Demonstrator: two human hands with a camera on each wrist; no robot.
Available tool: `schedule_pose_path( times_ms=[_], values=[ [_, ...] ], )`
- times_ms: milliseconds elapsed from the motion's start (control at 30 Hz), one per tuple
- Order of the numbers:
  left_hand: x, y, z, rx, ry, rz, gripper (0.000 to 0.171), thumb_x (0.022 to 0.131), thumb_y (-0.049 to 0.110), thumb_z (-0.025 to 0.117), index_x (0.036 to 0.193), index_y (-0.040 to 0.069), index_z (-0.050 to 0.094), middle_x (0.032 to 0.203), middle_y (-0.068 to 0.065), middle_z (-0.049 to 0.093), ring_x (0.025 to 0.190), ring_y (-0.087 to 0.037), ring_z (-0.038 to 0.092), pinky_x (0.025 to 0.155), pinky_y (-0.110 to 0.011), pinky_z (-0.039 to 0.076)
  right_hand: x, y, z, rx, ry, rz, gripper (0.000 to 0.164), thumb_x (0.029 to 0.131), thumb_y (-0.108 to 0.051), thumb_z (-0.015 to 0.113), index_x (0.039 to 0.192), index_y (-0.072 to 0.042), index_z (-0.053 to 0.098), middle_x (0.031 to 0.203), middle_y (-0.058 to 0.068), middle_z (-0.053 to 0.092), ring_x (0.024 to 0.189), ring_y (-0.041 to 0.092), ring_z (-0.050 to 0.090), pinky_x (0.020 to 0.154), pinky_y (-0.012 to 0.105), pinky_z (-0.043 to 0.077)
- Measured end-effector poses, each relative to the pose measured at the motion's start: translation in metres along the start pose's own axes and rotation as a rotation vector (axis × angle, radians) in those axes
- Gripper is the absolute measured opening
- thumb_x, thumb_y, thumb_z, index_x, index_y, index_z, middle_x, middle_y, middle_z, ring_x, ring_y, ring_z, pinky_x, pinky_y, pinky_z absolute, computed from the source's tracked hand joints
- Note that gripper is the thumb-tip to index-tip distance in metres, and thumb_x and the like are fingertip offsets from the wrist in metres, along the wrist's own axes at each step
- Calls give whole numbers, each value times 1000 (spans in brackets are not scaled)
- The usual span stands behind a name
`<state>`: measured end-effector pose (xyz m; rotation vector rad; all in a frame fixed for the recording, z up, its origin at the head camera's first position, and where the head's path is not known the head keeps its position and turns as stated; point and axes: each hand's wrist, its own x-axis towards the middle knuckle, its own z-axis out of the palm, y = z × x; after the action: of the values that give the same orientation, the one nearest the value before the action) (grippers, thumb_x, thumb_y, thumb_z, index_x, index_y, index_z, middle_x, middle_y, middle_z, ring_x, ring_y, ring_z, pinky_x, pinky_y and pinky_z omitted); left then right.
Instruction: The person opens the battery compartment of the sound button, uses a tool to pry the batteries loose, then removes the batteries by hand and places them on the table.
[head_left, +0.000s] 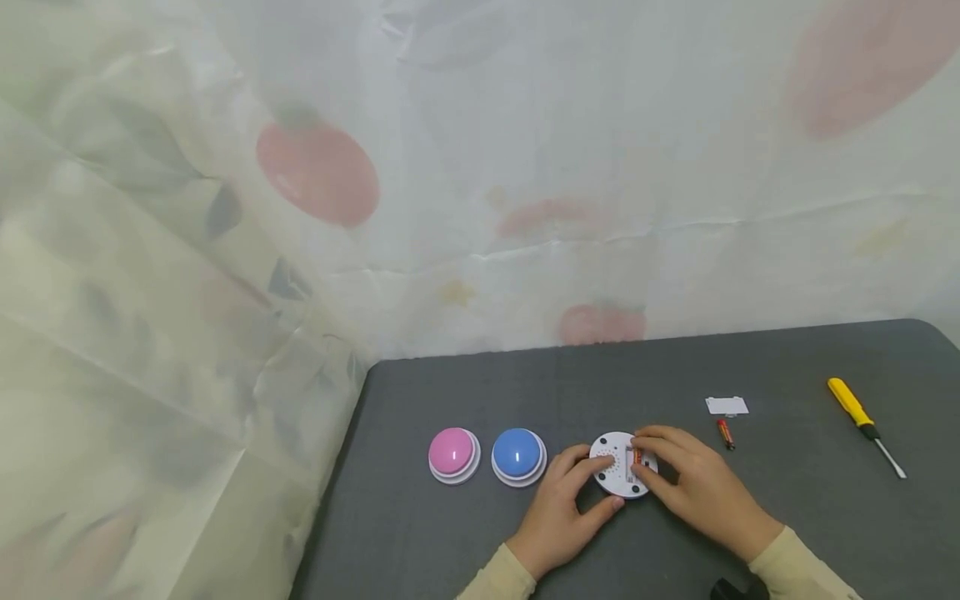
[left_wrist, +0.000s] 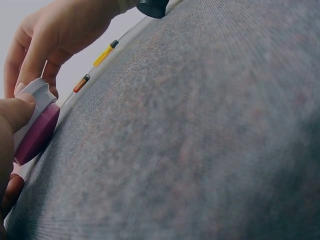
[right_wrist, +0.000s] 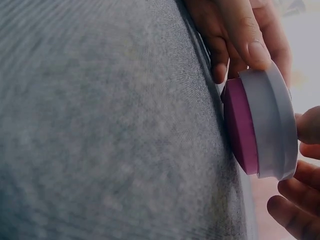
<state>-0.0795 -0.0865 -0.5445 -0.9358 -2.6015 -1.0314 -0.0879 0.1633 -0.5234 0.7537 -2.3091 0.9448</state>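
Note:
A round push button [head_left: 617,479] lies upside down, its white base with the battery slot facing up. Its pink dome [right_wrist: 241,127] faces the dark table in the right wrist view. My left hand [head_left: 557,518] holds it by the rim, thumb on the near edge and fingertips over the left part of the base. At the slot, the thumb and fingertips of my right hand [head_left: 697,483] pinch a small orange battery [head_left: 637,457], partly hidden by the fingers. The left wrist view shows the left thumb [left_wrist: 19,111] against the white base.
Two upright buttons, one pink [head_left: 452,452] and one blue [head_left: 517,454], stand left of the hands. Right of them lie a white battery cover [head_left: 726,406], a loose battery [head_left: 725,433] and a yellow-handled screwdriver [head_left: 851,404]. A patterned sheet [head_left: 480,167] hangs behind the table.

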Motion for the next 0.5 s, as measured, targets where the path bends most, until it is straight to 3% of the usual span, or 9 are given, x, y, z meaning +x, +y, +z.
schedule_pose_path(
  times_ms=[233, 500],
  values=[
    [1, 1, 0, -8, 4, 12, 52, 101, 37, 82, 148, 25, 65, 146, -1, 59, 135, -15, 56, 114, -36, 49, 1, 5, -8, 19, 18, -6, 47, 74, -3, 97, 118, -8, 81, 127, 7, 75, 114, 25, 72, 103, 10, 45],
    [2, 0, 1, 6, 22, 18, 53, 99, 36, 84, 147, 25, 66, 143, -1, 61, 133, -15, 57, 113, -35, 49, -4, 26, -20, 12, 51, 40, 46, 73, 3, 96, 116, -6, 81, 130, 6, 75, 116, 27, 70, 111, 7, 32]
  ],
)
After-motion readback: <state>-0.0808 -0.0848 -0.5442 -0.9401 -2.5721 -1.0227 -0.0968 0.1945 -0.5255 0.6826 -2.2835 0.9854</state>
